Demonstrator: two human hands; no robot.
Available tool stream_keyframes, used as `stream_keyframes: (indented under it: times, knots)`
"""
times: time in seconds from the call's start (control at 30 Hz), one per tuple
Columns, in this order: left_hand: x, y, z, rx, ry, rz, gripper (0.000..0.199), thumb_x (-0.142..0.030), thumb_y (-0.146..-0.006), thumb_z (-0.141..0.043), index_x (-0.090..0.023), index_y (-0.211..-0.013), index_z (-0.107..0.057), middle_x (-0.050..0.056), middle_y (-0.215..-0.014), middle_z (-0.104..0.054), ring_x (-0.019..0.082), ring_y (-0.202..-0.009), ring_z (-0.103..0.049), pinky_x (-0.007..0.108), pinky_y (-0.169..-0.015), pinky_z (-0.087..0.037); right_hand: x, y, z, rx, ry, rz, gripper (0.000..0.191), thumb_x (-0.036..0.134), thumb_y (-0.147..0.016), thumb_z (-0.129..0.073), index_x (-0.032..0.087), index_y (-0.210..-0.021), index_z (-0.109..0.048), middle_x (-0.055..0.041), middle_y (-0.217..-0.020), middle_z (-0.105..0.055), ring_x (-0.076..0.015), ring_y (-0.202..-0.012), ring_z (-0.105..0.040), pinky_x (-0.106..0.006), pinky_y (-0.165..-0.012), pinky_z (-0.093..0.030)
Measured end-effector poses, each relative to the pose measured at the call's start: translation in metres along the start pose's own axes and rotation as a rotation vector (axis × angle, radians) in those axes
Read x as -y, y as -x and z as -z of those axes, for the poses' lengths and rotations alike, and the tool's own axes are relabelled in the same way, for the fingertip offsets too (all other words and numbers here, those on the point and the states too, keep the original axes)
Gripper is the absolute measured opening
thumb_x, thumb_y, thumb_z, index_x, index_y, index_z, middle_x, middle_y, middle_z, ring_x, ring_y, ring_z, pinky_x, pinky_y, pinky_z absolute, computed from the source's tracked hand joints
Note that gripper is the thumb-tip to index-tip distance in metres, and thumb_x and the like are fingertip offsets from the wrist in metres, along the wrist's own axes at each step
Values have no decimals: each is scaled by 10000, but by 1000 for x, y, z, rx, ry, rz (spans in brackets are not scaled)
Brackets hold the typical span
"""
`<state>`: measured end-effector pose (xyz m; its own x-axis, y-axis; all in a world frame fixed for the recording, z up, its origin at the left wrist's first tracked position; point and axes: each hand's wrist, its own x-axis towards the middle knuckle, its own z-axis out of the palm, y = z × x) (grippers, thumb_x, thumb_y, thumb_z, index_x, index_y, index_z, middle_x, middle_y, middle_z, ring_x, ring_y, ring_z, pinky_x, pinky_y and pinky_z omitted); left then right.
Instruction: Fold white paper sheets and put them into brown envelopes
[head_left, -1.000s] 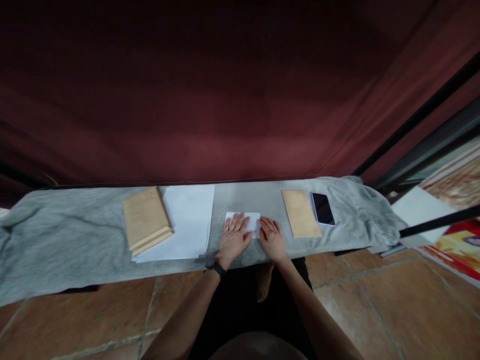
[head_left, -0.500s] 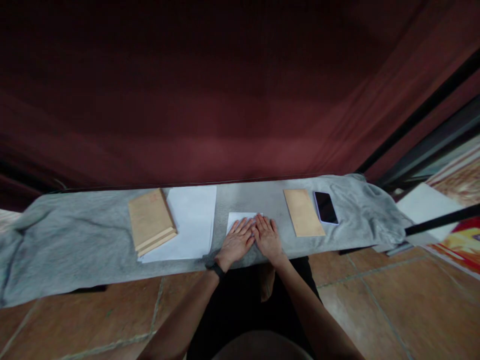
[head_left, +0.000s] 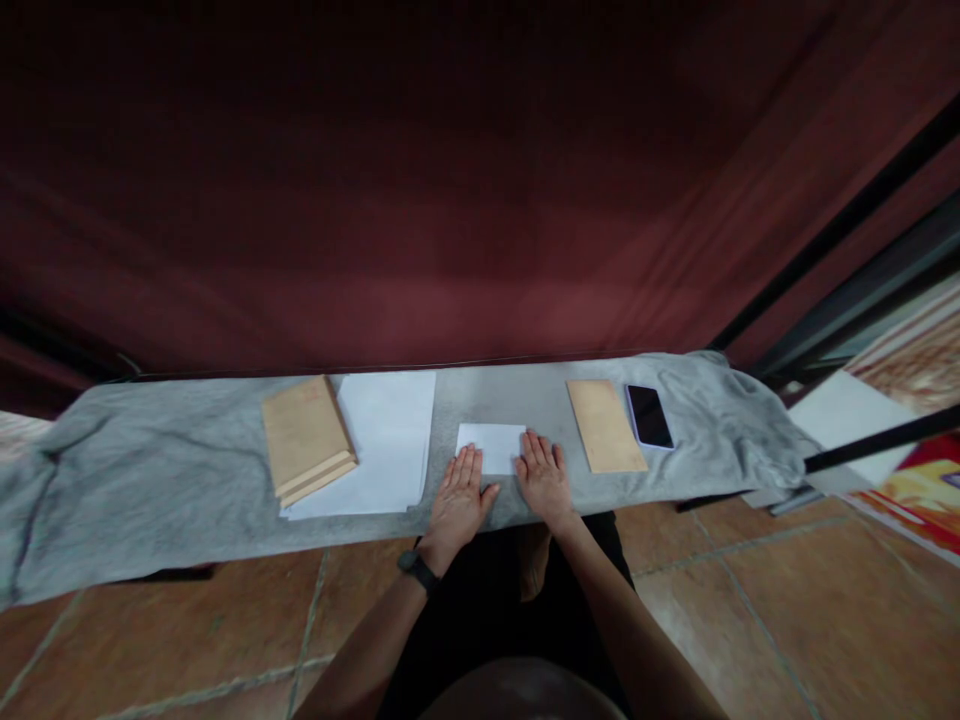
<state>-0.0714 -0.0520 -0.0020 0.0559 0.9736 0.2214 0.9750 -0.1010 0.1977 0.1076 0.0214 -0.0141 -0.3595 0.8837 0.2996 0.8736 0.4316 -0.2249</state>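
Note:
A small white folded paper point(head_left: 495, 446) lies flat on the grey cloth point(head_left: 480, 392). My left hand point(head_left: 459, 500) rests over its left edge, palm down, fingers stretched out and thumb spread. At the right edge of the paper lies my right hand point(head_left: 544, 482), also palm down with its fingers extended. Neither hand grips anything. Right of my right hand is a single brown envelope point(head_left: 607, 425). On the left, a stack of white sheets point(head_left: 390, 440) is partly covered by a stack of brown envelopes point(head_left: 307, 435).
A phone point(head_left: 650, 416) with a dark screen lies right of the single envelope. A dark red panel point(head_left: 480, 200) rises behind the cloth-covered surface. Black bars point(head_left: 885, 440) and printed sheets point(head_left: 919, 490) are at the far right.
My hands have moved apart, from together over the small paper to its two side edges, so its middle now shows. The view has shifted slightly.

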Motion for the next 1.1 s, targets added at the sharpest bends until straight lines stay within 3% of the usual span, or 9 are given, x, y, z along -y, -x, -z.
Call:
stream_keyframes:
  times: [0.2, 0.33, 0.53, 0.7, 0.87, 0.93, 1.0, 1.1]
  knots:
    - [5, 4, 5, -24, -26, 43, 558, -387, -1001, -380, -109, -1483, -423, 169, -1542, -433, 277, -1436, -404, 445, -1176, -355, -4, 7, -1, -34, -1, -36, 495, 308, -1032, -357, 143, -1490, -446, -116, -1533, -458, -301, -1396, -438, -514, -1176, -252]
    - [15, -7, 13, 106, -106, 9, 456, -288, -1001, -388, -130, -1409, -517, 165, -1472, -526, 284, -1357, -506, 437, -1089, -447, -6, 16, 1, -89, -42, -55, 483, 276, -1023, -360, 133, -1472, -467, -122, -1511, -491, -261, -1396, -449, -469, -1179, -270]
    - [24, -22, 28, 259, -266, -161, 500, -18, -901, -386, -117, -1368, -539, 182, -1449, -542, 257, -1325, -530, 405, -1097, -423, -3, 28, 12, -84, -112, 67, 461, 273, -1020, -385, 153, -1451, -495, -104, -1465, -550, -233, -1378, -476, -453, -1196, -268]
    - [20, -25, 41, 247, -266, -252, 494, 38, -861, -399, -113, -1297, -575, 214, -1373, -581, 270, -1259, -573, 414, -1033, -464, 9, 24, 17, -65, -115, 147, 462, 278, -1005, -433, 168, -1448, -501, -101, -1451, -564, -234, -1368, -484, -465, -1202, -268]
    - [19, -29, 59, 211, -235, -248, 333, 5, -873, -443, -117, -1107, -646, 169, -1123, -690, 269, -1044, -670, 412, -913, -528, 25, 8, 27, 7, -85, 159, 449, 186, -967, -448, 177, -1405, -550, -107, -1421, -592, -220, -1300, -550, -418, -1160, -347]
    - [21, -30, 67, 125, -150, -215, 297, -64, -916, -452, -142, -1131, -641, 151, -1160, -687, 271, -1093, -654, 437, -971, -506, 28, 1, 38, 43, -111, 116, 429, 123, -943, -442, 206, -1325, -619, -99, -1320, -667, -211, -1180, -631, -364, -1067, -438]
    - [23, -31, 74, -61, 80, -118, 314, -192, -958, -488, -184, -1252, -597, 138, -1313, -630, 280, -1245, -577, 462, -1064, -449, 27, -6, 52, 47, -206, 40, 400, 113, -942, -428, 235, -1237, -670, -86, -1180, -732, -202, -1031, -688, -314, -931, -505]
    - [23, -33, 83, -389, 641, 204, 601, -393, -923, -606, -253, -1469, -397, 117, -1481, -501, 269, -1374, -468, 440, -1104, -422, 23, -19, 70, -25, -514, -85, 322, 230, -979, -417, 231, -1137, -698, -62, -1017, -759, -197, -874, -704, -289, -783, -535]
